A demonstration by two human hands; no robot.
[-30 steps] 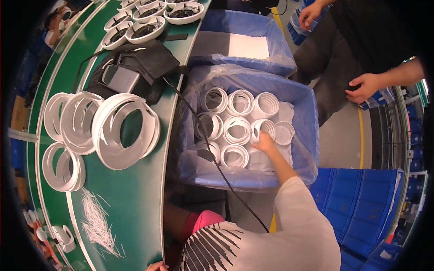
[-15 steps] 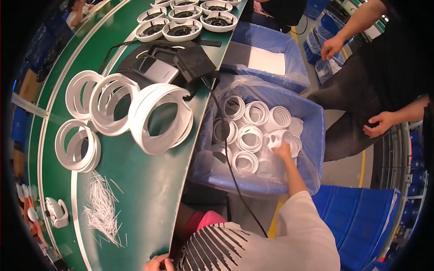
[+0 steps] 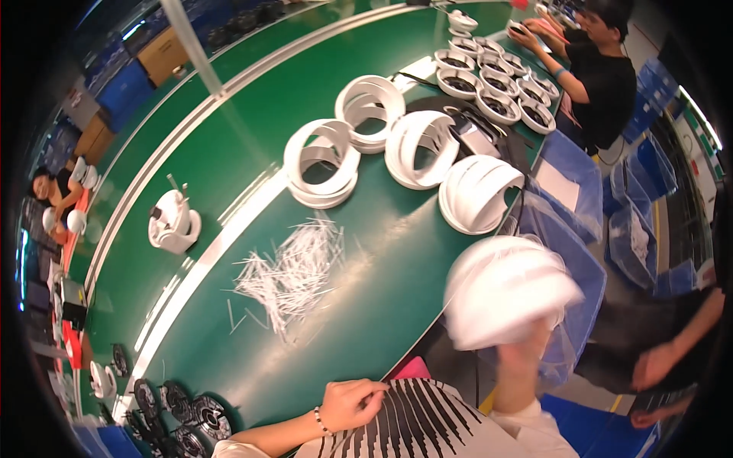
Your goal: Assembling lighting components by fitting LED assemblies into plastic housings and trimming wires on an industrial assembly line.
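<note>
While the right hand (image 3: 525, 347) grips blurred white rings (image 3: 508, 290) by the edge of the green table (image 3: 382, 305), we find the left hand (image 3: 353, 403) loosely curled, contents unconfirmed. We judge the rings light, stiff, slightly slippery, best held by the rim.

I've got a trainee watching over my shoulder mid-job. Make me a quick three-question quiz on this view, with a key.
1. Multiple choice: what does the right hand hold?
A) a black disc
B) a white rounded piece
C) a blue tub

2. True or false: the loose white strips lie on the green table.

3. Fill in: the beaded bracelet is on the wrist of the ____ hand.

Key: 1 B; 2 true; 3 left.
</note>
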